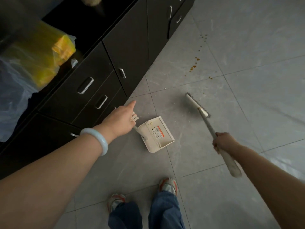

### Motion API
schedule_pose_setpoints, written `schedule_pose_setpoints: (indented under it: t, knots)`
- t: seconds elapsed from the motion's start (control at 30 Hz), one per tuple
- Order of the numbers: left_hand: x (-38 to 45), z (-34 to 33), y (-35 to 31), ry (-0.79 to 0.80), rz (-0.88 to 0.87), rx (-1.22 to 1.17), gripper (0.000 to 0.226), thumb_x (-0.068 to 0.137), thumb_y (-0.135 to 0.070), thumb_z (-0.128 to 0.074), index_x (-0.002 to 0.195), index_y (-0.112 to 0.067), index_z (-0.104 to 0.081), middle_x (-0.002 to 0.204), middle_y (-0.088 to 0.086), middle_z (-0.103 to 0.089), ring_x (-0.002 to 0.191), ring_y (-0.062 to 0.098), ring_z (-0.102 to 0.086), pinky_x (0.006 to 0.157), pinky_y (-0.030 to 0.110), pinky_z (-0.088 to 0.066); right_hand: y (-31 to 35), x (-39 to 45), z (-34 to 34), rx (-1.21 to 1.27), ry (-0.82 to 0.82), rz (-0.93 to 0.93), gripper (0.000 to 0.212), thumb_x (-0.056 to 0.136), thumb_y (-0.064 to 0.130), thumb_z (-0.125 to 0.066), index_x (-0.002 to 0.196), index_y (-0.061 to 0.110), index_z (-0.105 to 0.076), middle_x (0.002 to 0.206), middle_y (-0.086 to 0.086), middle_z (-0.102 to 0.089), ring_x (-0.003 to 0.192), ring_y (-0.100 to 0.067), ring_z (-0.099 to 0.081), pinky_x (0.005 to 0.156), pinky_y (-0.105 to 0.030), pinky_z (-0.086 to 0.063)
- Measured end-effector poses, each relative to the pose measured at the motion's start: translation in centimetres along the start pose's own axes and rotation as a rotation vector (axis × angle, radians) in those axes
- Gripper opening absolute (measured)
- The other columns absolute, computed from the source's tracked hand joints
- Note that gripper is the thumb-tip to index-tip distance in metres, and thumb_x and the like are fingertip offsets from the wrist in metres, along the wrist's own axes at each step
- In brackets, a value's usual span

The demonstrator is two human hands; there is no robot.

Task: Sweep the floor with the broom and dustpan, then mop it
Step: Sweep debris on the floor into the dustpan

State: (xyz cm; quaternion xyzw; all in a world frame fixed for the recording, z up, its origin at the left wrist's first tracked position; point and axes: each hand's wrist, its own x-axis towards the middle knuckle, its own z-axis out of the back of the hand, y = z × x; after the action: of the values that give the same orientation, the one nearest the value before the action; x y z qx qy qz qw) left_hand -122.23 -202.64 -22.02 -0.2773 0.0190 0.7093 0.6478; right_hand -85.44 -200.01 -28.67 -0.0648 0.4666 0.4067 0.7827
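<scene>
Cream dustpan point(159, 135), orange label; grey floor point(247, 113); black cabinets point(125, 52)

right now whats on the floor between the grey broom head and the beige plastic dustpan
Head view: only bare grey tile with small white crumbs between broom head and dustpan.

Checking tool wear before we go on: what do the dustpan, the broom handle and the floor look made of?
Dustpan: cream moulded plastic, matte, with ridged comb teeth and a printed label. Broom handle, gripped by the right hand: a pale grey tube, maybe painted metal or plastic; its thicker end looks scuffed. Floor: large grey tiles, stone-look, low sheen, with visible grout lines.
</scene>
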Motion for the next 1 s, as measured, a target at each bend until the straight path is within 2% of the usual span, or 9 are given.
schedule_pose_setpoints:
  t: [0.07, 0.13, 0.17, 0.3, 0.4, 0.5, 0.67, 0.87, 1.0]
  knots:
    - [1.6, 0.2, -2.2, -0.010, 0.010, 0.029, 0.080, 0.090, -0.021, -0.065, 0.153, -0.020, -0.016, 0.130, 0.010, -0.055, 0.116, 0.029, -0.056, 0.097, 0.042, -0.048, 0.8, 1.3, -0.5, -0.111, 0.020, 0.002, 0.018, 0.084, 0.000, -0.057, 0.099, -0.006, -0.065, 0.061, -0.012, -0.065, 0.060, -0.028, -0.066, 0.059, -0.033, -0.055]
    - [2.9, 0.3, -3.7, -0.004, 0.016, 0.068, 0.079, 0.090, -0.020, -0.064, 0.153, -0.017, -0.017, 0.134, 0.012, -0.052, 0.121, 0.033, -0.052, 0.100, 0.044, -0.045, 0.4, 1.3, -2.7, -0.181, 0.086, 0.018, 0.024, 0.088, 0.005, -0.056, 0.109, -0.003, -0.064, 0.100, -0.021, -0.068, 0.098, -0.033, -0.067, 0.077, -0.033, -0.052]
    - [3.4, 0.3, -4.1, 0.003, 0.023, 0.091, 0.079, 0.089, -0.020, -0.065, 0.153, -0.016, -0.018, 0.135, 0.014, -0.051, 0.122, 0.035, -0.052, 0.101, 0.045, -0.045, -0.1, 0.5, -4.1, -0.233, 0.132, 0.053, 0.030, 0.090, 0.007, -0.055, 0.118, 0.000, -0.061, 0.109, -0.021, -0.066, 0.100, -0.032, -0.066, 0.079, -0.032, -0.052]
    - [3.3, 0.8, -3.9, 0.013, 0.060, 0.097, 0.081, 0.087, -0.022, -0.068, 0.152, -0.020, -0.019, 0.130, 0.014, -0.056, 0.116, 0.033, -0.057, 0.096, 0.045, -0.049, -3.3, -5.8, -4.2, 0.131, 0.359, -0.050, 0.041, 0.085, -0.008, -0.051, 0.124, 0.003, -0.054, 0.057, -0.013, -0.055, 0.040, -0.019, -0.051, 0.041, -0.028, -0.047]
    - [2.7, 0.7, -3.7, 0.018, 0.064, 0.081, 0.082, 0.087, -0.022, -0.068, 0.152, -0.021, -0.017, 0.126, 0.012, -0.058, 0.111, 0.030, -0.059, 0.093, 0.043, -0.051, -5.0, -9.4, -0.9, 0.290, 0.449, -0.049, 0.062, 0.084, -0.012, -0.050, 0.142, 0.009, -0.040, 0.050, -0.013, -0.050, 0.037, -0.018, -0.043, 0.037, -0.022, -0.037]
    - [2.6, 0.6, -3.8, 0.013, 0.065, 0.079, 0.083, 0.087, -0.022, -0.068, 0.152, -0.022, -0.017, 0.125, 0.011, -0.059, 0.110, 0.029, -0.060, 0.092, 0.043, -0.052, -4.6, -10.0, 0.4, 0.322, 0.365, -0.022, 0.063, 0.085, -0.013, -0.050, 0.143, 0.010, -0.040, 0.047, -0.012, -0.050, 0.034, -0.017, -0.043, 0.035, -0.020, -0.035]
    - [2.2, 0.5, -4.0, 0.013, 0.078, 0.097, 0.082, 0.087, -0.023, -0.068, 0.152, -0.022, -0.018, 0.129, 0.012, -0.056, 0.113, 0.031, -0.059, 0.092, 0.043, -0.051, -1.6, -4.6, -1.1, 0.080, 0.179, 0.029, 0.046, 0.082, -0.009, -0.052, 0.127, 0.002, -0.053, 0.036, -0.004, -0.051, 0.030, -0.016, -0.046, 0.036, -0.023, -0.041]
    - [1.4, -0.1, -4.0, 0.005, 0.080, 0.084, 0.083, 0.088, -0.023, -0.067, 0.153, -0.022, -0.015, 0.131, 0.012, -0.055, 0.115, 0.030, -0.058, 0.094, 0.043, -0.050, -2.1, -5.1, -5.2, -0.013, 0.332, 0.009, 0.022, 0.084, -0.006, -0.054, 0.105, -0.002, -0.059, 0.056, -0.011, -0.056, 0.041, -0.019, -0.052, 0.051, -0.033, -0.053]
    - [1.2, -0.1, -4.0, 0.001, 0.065, 0.077, 0.080, 0.089, -0.020, -0.065, 0.153, -0.019, -0.016, 0.131, 0.013, -0.054, 0.117, 0.031, -0.056, 0.096, 0.044, -0.048, -5.3, -8.1, -3.8, 0.184, 0.355, 0.000, 0.054, 0.082, -0.010, -0.053, 0.133, 0.006, -0.050, 0.047, -0.011, -0.049, 0.037, -0.019, -0.044, 0.036, -0.022, -0.038]
